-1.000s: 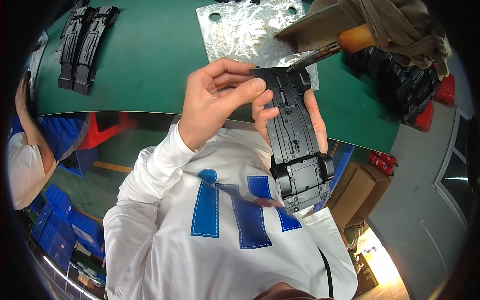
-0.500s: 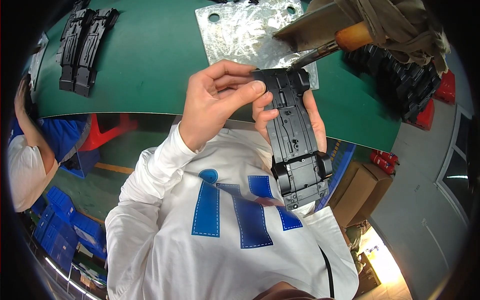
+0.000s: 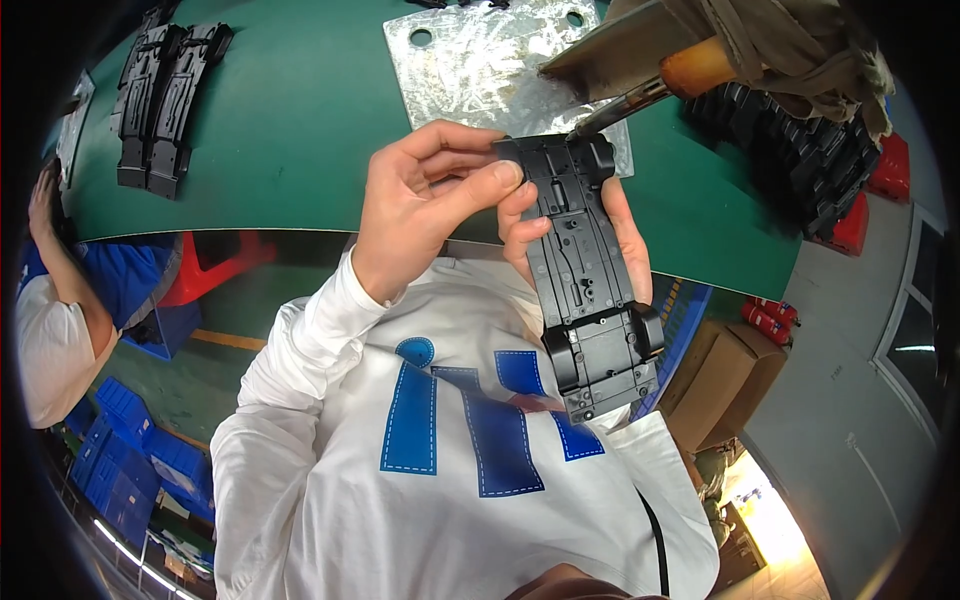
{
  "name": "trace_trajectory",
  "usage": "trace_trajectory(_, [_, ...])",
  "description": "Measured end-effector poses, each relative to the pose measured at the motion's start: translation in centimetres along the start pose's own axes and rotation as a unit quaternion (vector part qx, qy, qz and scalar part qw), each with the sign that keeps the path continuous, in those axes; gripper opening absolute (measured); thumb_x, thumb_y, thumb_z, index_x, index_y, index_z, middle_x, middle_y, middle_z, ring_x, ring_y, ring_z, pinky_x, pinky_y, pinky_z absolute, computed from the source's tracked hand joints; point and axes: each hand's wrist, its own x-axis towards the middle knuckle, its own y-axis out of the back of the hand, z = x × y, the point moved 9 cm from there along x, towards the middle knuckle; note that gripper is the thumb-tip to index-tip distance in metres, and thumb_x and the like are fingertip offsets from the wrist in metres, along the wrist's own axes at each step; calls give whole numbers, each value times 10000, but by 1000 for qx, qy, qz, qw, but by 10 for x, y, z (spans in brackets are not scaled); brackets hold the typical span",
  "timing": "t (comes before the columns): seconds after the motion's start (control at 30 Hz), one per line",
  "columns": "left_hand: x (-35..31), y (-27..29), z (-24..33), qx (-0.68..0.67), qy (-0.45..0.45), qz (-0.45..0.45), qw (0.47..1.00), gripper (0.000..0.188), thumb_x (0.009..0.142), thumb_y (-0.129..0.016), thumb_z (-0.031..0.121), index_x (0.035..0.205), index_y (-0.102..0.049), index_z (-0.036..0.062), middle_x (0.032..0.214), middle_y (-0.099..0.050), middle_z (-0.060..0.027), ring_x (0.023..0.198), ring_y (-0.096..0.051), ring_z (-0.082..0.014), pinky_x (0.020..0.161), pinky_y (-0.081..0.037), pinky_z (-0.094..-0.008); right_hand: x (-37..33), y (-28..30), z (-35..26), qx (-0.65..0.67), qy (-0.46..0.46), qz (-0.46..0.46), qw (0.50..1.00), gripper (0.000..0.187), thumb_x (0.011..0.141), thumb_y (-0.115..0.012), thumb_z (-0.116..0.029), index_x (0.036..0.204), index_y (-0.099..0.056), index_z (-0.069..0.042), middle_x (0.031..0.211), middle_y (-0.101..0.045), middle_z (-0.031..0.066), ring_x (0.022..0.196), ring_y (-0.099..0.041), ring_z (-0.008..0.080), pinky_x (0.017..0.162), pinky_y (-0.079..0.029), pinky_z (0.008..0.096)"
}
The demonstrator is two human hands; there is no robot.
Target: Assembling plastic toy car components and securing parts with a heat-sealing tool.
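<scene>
A long black plastic toy-car chassis (image 3: 588, 262) is held up in front of my chest, tilted, its far end over the edge of the metal plate. My left hand (image 3: 420, 205) is closed, thumb and fingers pinching the chassis at its far left corner. Underneath, my right hand (image 3: 628, 245) wraps round the chassis, with fingertips showing on the left side and more of the hand on the right. A soldering iron (image 3: 695, 72) with an orange handle, bound in brown cloth, points down to the chassis's far end. Its tip is at or touching the black plastic there.
The scuffed metal plate (image 3: 470, 70) lies on the green table (image 3: 300, 120). Two similar chassis (image 3: 165, 115) lie at the far left, and a pile of black parts (image 3: 800, 150) is at the right. A co-worker's arm (image 3: 70, 270) reaches in from the left. Blue crates (image 3: 120, 460) stand below.
Almost nothing differs. The table, plate and iron appear shifted slightly left in the picture, along with my hands and the chassis's far end. Both hands keep their hold.
</scene>
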Motion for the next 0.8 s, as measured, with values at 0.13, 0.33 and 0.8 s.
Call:
trace_trajectory(0.13, [0,0,1,7,2,1,1000,354,836,-751,105,1113,-611,-65,971,-691,-150,915,-669,-168,845,-536,-285,-2,-1,1,5,4,0,1000,480,934,-608,-279,1325,-469,-39,1253,-506,216,1064,-501,310,796,-469,401])
trace_trajectory(0.33, [0,0,2,7,-5,1,1000,359,835,-752,106,1118,-613,-65,975,-694,-153,909,-670,-167,845,-535,-284,-1,-1,1,13,-1,2,1000,473,939,-600,-290,1323,-474,-45,1255,-505,218,1070,-498,312,799,-468,403])
trace_trajectory(0.8, [-1,3,-2,1,-1,0,1000,360,840,-746,97,1125,-605,-70,984,-692,-161,907,-671,-174,841,-537,-284,2,3,0,1,-5,1,1000,454,942,-595,-289,1315,-490,-53,1256,-512,209,1067,-498,310,802,-464,406])
